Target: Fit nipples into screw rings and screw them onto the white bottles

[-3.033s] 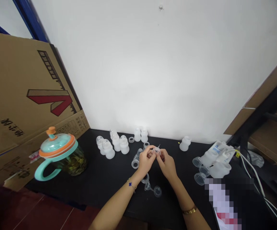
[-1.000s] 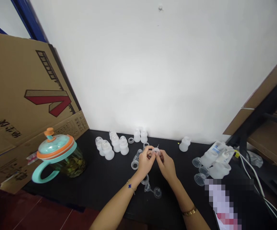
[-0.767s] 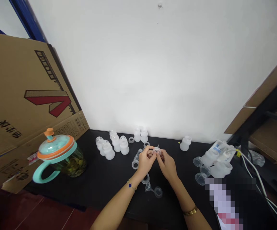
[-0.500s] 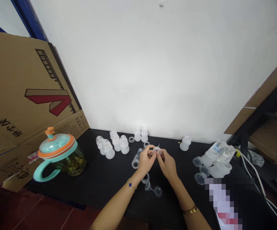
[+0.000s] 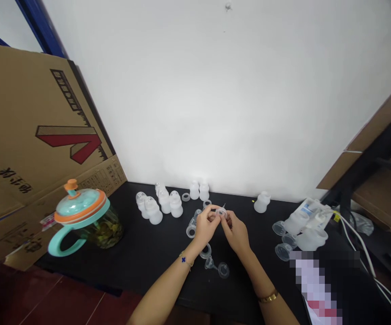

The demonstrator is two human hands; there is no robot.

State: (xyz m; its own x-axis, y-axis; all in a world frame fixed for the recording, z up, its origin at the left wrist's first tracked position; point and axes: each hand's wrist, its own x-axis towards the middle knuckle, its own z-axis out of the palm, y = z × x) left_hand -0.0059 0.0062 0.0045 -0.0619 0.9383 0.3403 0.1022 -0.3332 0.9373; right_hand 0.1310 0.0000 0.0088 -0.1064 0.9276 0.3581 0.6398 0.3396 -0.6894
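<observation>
My left hand [image 5: 207, 225] and my right hand [image 5: 236, 231] meet above the black table, both closed on a translucent bottle collar ring [image 5: 221, 211]. A thin pointed tip rises just behind it; whether it belongs to a nipple I cannot tell. Beside my left hand lies another collar ring [image 5: 191, 231], partly among other clear parts. Below my hands, a further ring [image 5: 206, 251], a clear nipple [image 5: 209, 262] and a clear round disc [image 5: 223, 270] rest on the table. My fingers hide part of the held piece.
Several capped white baby bottles [image 5: 154, 212] stand left of my hands. Two open bottles [image 5: 204, 191] are near the wall, another bottle [image 5: 262, 202] farther right. Bottles and clear domes [image 5: 283, 252] lie at right by white cables. A teal-lidded jug [image 5: 100, 228] stands left.
Both hands stay almost in place with the collar ring between them. The fingers and the ring shift only very slightly; the other parts lie as before.
</observation>
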